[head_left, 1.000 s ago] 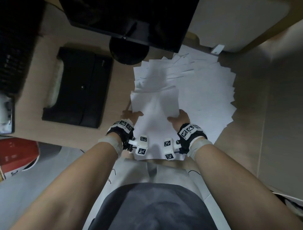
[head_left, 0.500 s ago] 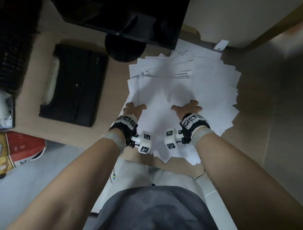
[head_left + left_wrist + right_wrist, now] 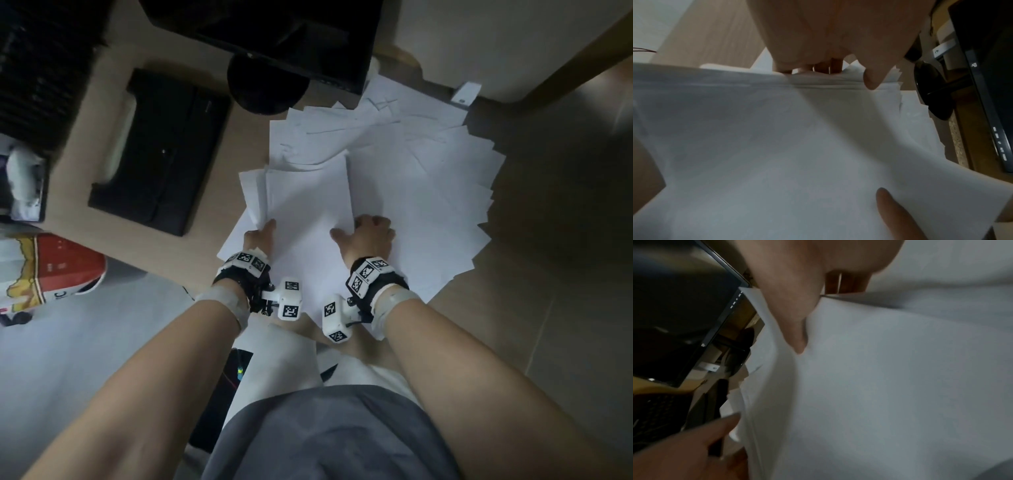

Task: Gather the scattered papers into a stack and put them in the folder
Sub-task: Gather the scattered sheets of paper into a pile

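Both forearms reached forward over the table point(image 3: 212, 185) edge, wrists bent down toward a gathered bundle of white papers point(image 3: 308, 205) lying on top of the wider fan of scattered papers point(image 3: 428, 192). The left hand point(image 3: 259, 236) held the bundle's left edge: in the left wrist view its thumb point(image 3: 872, 78) lay on top of the sheets and the fingers point(image 3: 826, 66) were tucked under the stacked edges, a pinch around the paper. The right hand point(image 3: 368, 236) sat at the bundle's right edge, thumb point(image 3: 795, 331) pressed on the top sheet and pointing inward; its fingers point(image 3: 846, 283) were curled down past that edge, apparently beneath the bundle, with the knuckles raised in the head view. The two hands were well apart, with the bundle between them.

The fanned sheets spread to the right and toward the far side, reaching the monitor's point(image 3: 274, 31) round black base point(image 3: 267, 85). The black folder point(image 3: 161, 150) lay shut on the table to the left of the papers, not touching them. A small white tag point(image 3: 465, 94) sat beyond the far corner of the fan. A red and white bag point(image 3: 51, 270) stood on the floor point(image 3: 85, 342) to the left, below the table edge
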